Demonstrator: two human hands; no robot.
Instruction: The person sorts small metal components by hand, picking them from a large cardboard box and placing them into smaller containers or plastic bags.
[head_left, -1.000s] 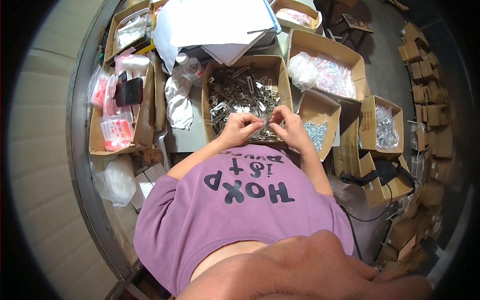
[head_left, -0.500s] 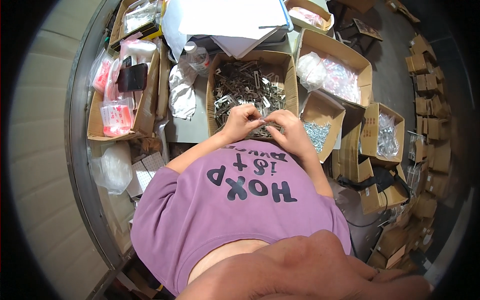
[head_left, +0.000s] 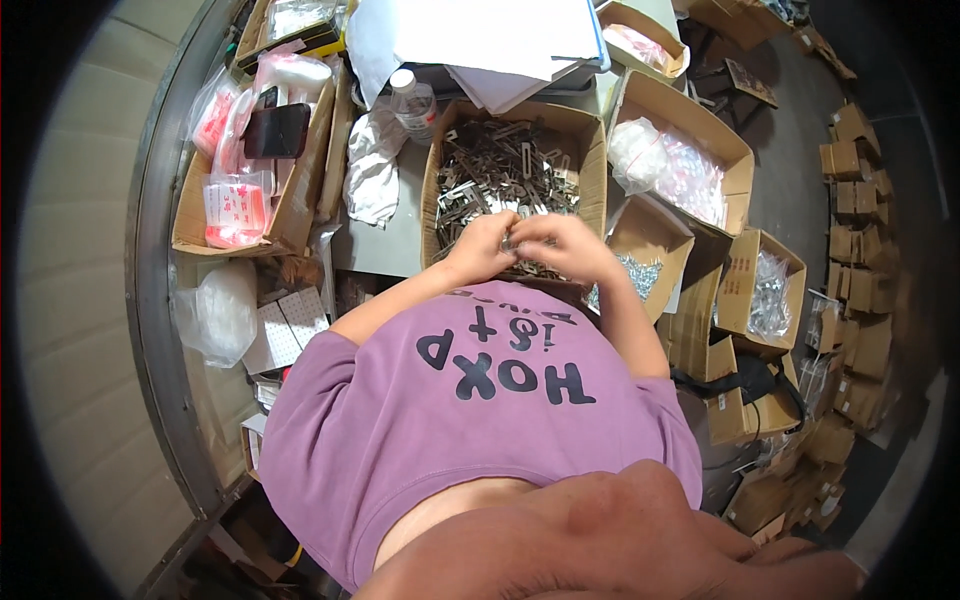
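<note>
My left hand (head_left: 483,247) and my right hand (head_left: 562,247) meet over the near edge of a cardboard box (head_left: 593,165) filled with a heap of small slotted metal brackets (head_left: 500,172). The left fingers are pinched closed, with their tips against the right hand's fingers. Over them curl the fingers of the right hand, bent and pressed in close. Whatever lies between the fingertips is too small and too covered to name. Right of the right hand, a smaller carton (head_left: 668,240) holds many silvery screws (head_left: 637,272), partly behind my forearm.
At the left, a carton (head_left: 290,215) holds plastic bags and a dark phone (head_left: 277,132). A white cloth (head_left: 374,170) and a plastic bottle (head_left: 414,105) stand beside the bracket box. Papers (head_left: 490,40) lie behind it. Cartons with bagged parts (head_left: 690,175) line the right.
The right hand's fingers have curled over the left fingertips, where its thumb and forefinger pinched before. The view has turned slightly, shifting the boxes. Both hands stay over the bracket box.
</note>
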